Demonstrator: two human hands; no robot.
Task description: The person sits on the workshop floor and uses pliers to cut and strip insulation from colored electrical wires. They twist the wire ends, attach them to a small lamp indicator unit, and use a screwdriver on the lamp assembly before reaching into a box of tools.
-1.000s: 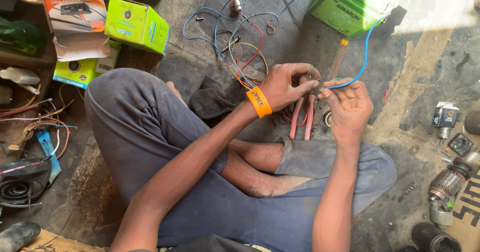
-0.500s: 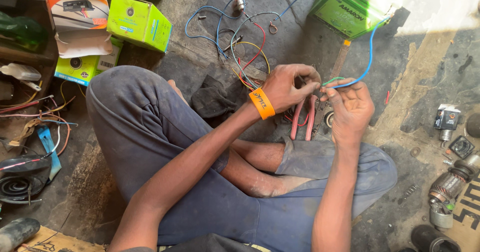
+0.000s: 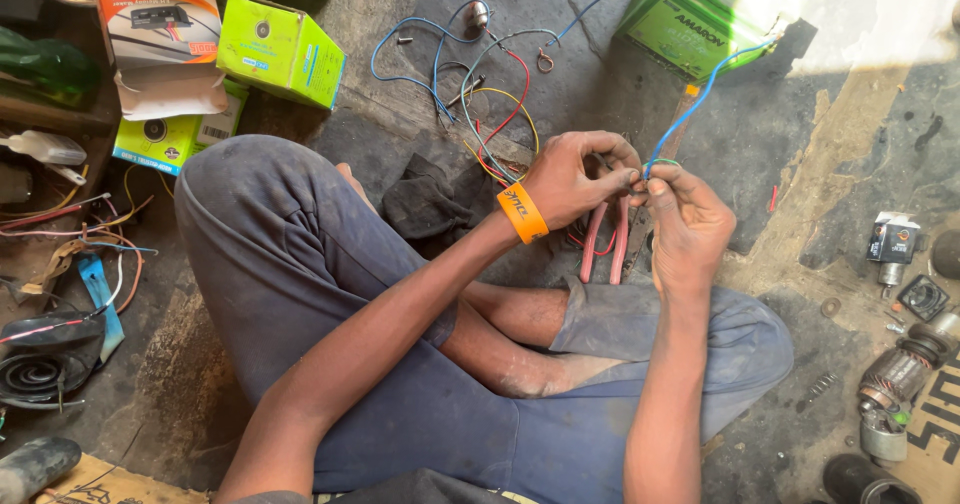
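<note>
I sit cross-legged on a concrete floor. My left hand (image 3: 575,176), with an orange wristband (image 3: 523,213), pinches thin wire ends against the fingertips of my right hand (image 3: 682,214). A blue wire (image 3: 705,92) runs from that pinch point up to a green battery (image 3: 700,14). A bundle of coloured wires (image 3: 485,104) in blue, red, yellow and green trails from my left hand across the floor. Pliers with red handles (image 3: 605,241) lie on the floor just under both hands.
Green cardboard boxes (image 3: 280,49) and an orange-white box (image 3: 160,24) stand at upper left. Loose wires and a black coil (image 3: 40,369) lie at left. A motor armature (image 3: 895,374) and small metal parts sit at right. A dark cloth (image 3: 425,202) lies by my knee.
Both hands stay together at the same spot; the fingers have shifted slightly on the wire ends. The blue wire remains stretched to the battery.
</note>
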